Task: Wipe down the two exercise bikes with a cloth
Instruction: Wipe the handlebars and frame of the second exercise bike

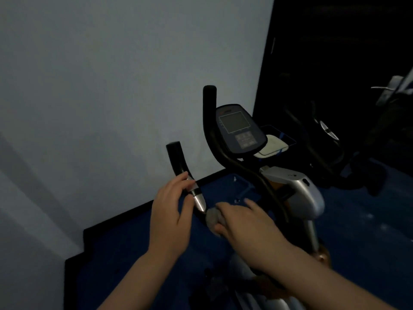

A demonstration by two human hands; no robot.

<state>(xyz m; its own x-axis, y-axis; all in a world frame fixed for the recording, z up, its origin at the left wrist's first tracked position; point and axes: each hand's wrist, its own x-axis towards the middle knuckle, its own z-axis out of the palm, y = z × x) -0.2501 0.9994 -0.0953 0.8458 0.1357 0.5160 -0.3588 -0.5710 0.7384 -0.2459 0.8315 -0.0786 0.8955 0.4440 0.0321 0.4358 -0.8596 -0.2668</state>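
An exercise bike (297,189) with a silver body and a dark console (240,130) stands at centre right. Its black left handlebar (177,161) curves up toward me. My left hand (172,213) holds this bar at its silver sensor section, fingers curled around it. My right hand (243,222) grips a grey cloth (213,217) bunched against the bar just below the sensor. The second handlebar (209,108) rises behind. A second bike (330,139) shows dimly in the dark at the right.
A pale wall (111,86) fills the left side, close to the handlebars. The floor is a blue mat (138,253) with a black border. A folded white towel (271,145) lies behind the console. A door handle (388,88) glints at the far right.
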